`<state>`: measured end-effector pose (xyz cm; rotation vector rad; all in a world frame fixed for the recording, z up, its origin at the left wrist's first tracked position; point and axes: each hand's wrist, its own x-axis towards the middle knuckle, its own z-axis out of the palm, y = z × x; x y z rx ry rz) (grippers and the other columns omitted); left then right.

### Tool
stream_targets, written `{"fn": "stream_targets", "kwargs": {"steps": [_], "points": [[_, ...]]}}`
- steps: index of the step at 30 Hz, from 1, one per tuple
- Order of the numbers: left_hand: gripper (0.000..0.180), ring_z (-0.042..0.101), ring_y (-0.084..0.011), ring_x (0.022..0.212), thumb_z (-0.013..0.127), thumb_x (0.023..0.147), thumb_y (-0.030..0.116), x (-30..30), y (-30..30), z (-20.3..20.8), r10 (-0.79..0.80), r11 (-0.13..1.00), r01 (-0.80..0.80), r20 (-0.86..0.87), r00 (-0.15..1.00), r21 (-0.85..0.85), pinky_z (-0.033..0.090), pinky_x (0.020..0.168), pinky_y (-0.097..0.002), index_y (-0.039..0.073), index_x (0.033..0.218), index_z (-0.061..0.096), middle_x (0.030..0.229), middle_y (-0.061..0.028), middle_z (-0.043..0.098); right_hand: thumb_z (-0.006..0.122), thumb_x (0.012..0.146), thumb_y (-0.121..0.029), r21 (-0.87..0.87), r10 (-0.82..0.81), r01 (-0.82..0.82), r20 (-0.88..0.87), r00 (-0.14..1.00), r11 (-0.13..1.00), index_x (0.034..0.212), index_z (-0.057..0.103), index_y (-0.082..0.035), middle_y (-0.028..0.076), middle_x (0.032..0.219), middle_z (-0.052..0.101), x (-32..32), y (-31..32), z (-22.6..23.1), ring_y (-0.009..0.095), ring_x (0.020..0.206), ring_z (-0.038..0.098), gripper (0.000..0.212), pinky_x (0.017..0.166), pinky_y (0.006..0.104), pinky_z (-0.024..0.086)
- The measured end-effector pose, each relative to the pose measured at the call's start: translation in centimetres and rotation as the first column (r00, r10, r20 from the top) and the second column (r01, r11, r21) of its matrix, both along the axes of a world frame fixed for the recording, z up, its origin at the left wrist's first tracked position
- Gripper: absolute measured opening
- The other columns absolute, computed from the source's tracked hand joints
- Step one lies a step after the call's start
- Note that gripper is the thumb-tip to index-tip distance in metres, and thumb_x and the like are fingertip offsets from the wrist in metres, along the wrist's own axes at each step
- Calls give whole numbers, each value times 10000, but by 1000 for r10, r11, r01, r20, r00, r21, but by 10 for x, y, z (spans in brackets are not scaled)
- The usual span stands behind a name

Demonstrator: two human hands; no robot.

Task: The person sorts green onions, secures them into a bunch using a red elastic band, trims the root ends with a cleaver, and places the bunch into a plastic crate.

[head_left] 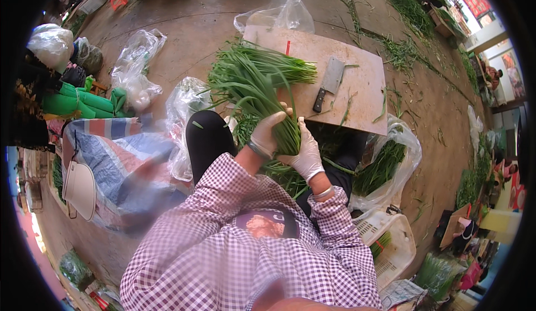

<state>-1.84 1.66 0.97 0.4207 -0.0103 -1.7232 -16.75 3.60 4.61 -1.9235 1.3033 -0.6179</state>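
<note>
Both of my hands wear pale thin gloves and close around one bunch of garlic chives (258, 94) above my lap. My left hand (267, 134) wraps the bunch from the left. My right hand (306, 153) grips its lower right side. The long leaves fan away from me to the upper left. Beyond them, more chives (296, 68) lie on a pale board (360, 96), partly hidden by the held bunch. A cleaver (333, 78) with a black handle rests flat on the board. Near the chives there is a red strip (288, 47).
Loose greens in a clear plastic bag (410, 160) stand to my right, above a cream plastic crate (399, 252). Left of my knee lie crumpled clear bags (187, 104) and a striped woven sheet (125, 166). Scattered leaves (402, 51) litter the floor; other people sit far right.
</note>
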Motion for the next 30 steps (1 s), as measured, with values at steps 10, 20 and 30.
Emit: {"fn": "stream_targets", "kwargs": {"steps": [10,20,30], "points": [[279,672,-193,933,692,891,125,-4,2,-1,-258,959,211,284,924,187,529,862,-337,45,1155,650,1055,-59,703,670,828,-257,25,-79,76,110,991,997,1069,609,-99,162,939,677,-5,19,-62,395,836,660,294,752,425,548],[480,634,-180,1024,734,840,150,-18,8,-12,-469,858,514,376,799,-20,492,923,-337,34,1276,572,1147,-77,662,747,750,-136,380,-224,106,282,933,919,1011,607,-47,11,804,636,-12,59,-96,147,683,612,309,603,312,495],[397,643,-143,773,753,760,30,-22,12,-13,-511,845,501,554,657,185,524,722,-306,44,1152,686,897,-32,692,823,742,-87,587,-266,-115,522,810,801,1175,587,-28,39,1052,687,-11,63,-95,172,923,661,496,811,315,539]]}}
